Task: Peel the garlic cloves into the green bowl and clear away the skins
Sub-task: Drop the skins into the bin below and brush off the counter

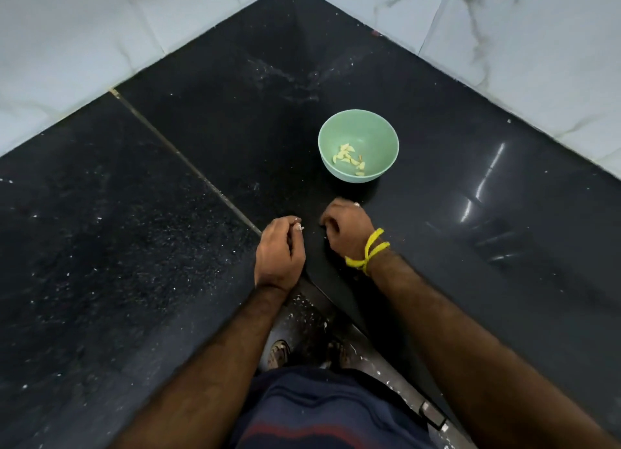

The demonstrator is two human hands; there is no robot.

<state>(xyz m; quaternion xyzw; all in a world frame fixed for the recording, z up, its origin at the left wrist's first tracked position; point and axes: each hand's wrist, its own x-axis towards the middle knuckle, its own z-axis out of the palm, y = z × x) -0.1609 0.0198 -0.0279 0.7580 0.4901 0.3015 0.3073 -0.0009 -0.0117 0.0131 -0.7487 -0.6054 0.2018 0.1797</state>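
Observation:
A green bowl (358, 145) stands on the black counter (201, 146) and holds several peeled garlic cloves (349, 159). Just in front of the bowl, my left hand (279, 252) is curled with white garlic skins (298, 226) pinched at its fingertips. My right hand (346, 228), with a yellow thread on its wrist, lies knuckles-up on the counter, fingers curled under. What those fingers hold is hidden. A small white skin scrap (325, 237) lies beside my right hand.
The counter runs into a corner under white marble wall tiles (504, 45). A seam (188, 161) crosses the counter on the left. Small white flecks dot the left slab. Below the counter edge, my feet and skin scraps on the floor (302, 317) show.

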